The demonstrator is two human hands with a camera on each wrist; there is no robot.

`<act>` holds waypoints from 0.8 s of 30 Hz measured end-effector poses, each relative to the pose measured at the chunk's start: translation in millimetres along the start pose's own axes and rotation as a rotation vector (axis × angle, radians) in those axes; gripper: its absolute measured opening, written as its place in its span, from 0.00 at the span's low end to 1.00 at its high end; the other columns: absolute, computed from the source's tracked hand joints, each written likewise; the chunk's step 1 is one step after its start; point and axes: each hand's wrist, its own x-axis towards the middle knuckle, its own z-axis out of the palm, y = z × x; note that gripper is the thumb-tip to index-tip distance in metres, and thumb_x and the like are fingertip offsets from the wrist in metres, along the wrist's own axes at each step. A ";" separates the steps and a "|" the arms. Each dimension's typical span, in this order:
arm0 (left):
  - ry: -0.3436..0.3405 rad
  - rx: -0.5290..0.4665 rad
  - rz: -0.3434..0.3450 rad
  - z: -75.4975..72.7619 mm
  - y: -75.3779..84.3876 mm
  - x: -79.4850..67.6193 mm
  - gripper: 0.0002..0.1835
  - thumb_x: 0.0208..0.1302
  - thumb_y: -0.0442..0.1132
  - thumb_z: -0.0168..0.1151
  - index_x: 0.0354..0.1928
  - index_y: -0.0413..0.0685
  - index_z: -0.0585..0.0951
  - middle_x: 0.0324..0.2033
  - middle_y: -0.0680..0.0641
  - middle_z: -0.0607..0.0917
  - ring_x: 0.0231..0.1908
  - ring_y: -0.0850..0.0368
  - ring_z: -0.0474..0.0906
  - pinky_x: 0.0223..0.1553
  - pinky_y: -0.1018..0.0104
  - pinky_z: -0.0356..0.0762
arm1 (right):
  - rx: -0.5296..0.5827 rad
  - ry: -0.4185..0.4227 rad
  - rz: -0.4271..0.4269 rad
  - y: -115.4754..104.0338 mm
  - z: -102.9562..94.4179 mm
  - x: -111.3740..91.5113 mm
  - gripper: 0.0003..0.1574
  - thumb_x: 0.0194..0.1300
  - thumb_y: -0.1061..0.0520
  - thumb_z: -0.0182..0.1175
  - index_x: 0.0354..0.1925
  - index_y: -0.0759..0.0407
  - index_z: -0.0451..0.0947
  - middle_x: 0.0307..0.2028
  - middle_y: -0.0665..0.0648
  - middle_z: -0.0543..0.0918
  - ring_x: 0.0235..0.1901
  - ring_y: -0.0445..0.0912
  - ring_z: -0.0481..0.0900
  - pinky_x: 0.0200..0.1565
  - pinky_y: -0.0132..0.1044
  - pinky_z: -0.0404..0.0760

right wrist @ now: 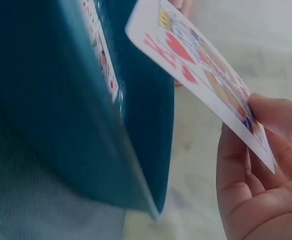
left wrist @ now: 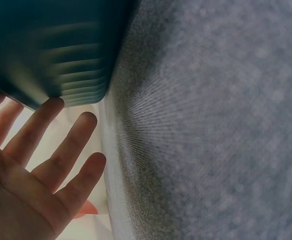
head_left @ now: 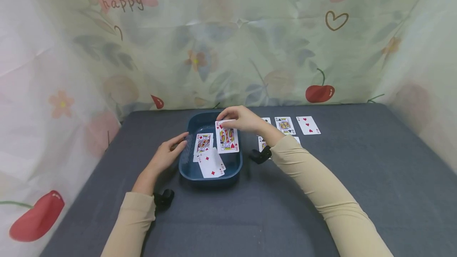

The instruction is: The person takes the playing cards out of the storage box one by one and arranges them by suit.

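Note:
My right hand (head_left: 246,121) pinches a king of hearts card (head_left: 227,140) at its top edge, thumb on the face and fingers behind. The card hangs face up, tilted, over the right side of a dark blue tray (head_left: 210,180). Inside the tray lie a red-suit face card (head_left: 204,142) and a two of diamonds (head_left: 211,164), overlapping other cards. At the tray's left side is my left hand (head_left: 165,154), its fingertips at the rim; in the left wrist view its fingers (left wrist: 68,147) are spread and fairly straight beside the ribbed wall.
Right of the tray, a black-suit face card (head_left: 284,125) and a three of hearts (head_left: 308,125) lie on the grey cloth (head_left: 357,177). More cards (head_left: 262,143) are partly hidden by the right wrist. A patterned curtain (head_left: 228,50) hangs behind the table.

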 end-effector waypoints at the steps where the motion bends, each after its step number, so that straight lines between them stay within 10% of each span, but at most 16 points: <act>1: -0.001 0.000 -0.001 -0.1 -0.2 0.0 0.27 0.71 0.52 0.46 0.69 0.59 0.61 0.69 0.41 0.63 0.67 0.39 0.62 0.64 0.42 0.62 | 0.007 0.015 0.009 1.5 -2.6 -1.4 0.15 0.61 0.61 0.60 0.48 0.60 0.79 0.43 0.61 0.85 0.33 0.40 0.79 0.37 0.30 0.79; 24: -0.009 -0.007 -0.011 0.2 0.2 0.1 0.26 0.71 0.51 0.45 0.69 0.60 0.61 0.69 0.42 0.62 0.68 0.39 0.60 0.64 0.42 0.61 | 0.021 0.221 0.210 62.3 -81.6 -72.6 0.21 0.65 0.55 0.57 0.54 0.62 0.74 0.58 0.64 0.74 0.32 0.39 0.77 0.34 0.33 0.79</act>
